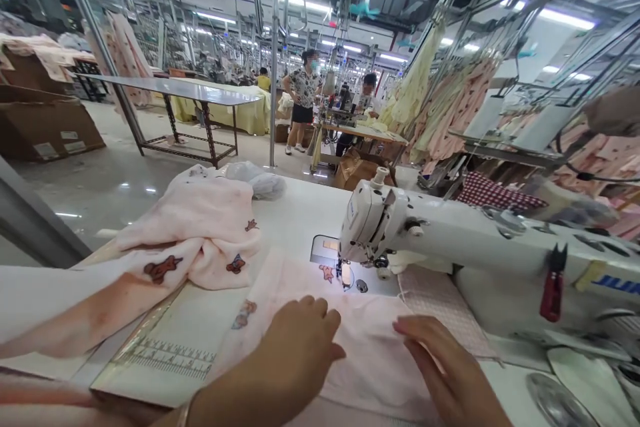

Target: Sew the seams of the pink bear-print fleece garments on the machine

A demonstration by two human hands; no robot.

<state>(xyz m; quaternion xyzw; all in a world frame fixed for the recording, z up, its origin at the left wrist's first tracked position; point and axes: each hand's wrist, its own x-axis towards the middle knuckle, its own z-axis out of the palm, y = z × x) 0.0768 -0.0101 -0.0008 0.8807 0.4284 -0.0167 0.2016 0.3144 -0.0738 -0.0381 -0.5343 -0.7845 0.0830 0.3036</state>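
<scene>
Cloth, pale pink with bear prints, lies flat on the counter, far edge up at the needle area of the sewing machine. Can't tell if the needle is in it. One bear print sits just left of the needle.

Left hand: palm down on the cloth, fingers bent, thumb out toward the right hand. Can't tell if they pinch any fabric or only press. Right hand: fingertips at the cloth's right side, gap visible between thumb and forefinger, no firm hold seen. Hands well apart, cloth spanning between them.

Room: left edge of cloth runs down past the ruler, which shows on the counter between cloth and bundle. Bundle is same print, heaped, draping off the left edge of the counter. Plastic bag touches it at the far edge. From bag to machine head: open strip of counter.

Right side is tighter: machine arm overhead, checked sheet under it, just beyond the right hand. Snips, red-handled, on the arm's near face, well clear of the fingers. Past the far edge: floor, metal table, two co-workers well back.
</scene>
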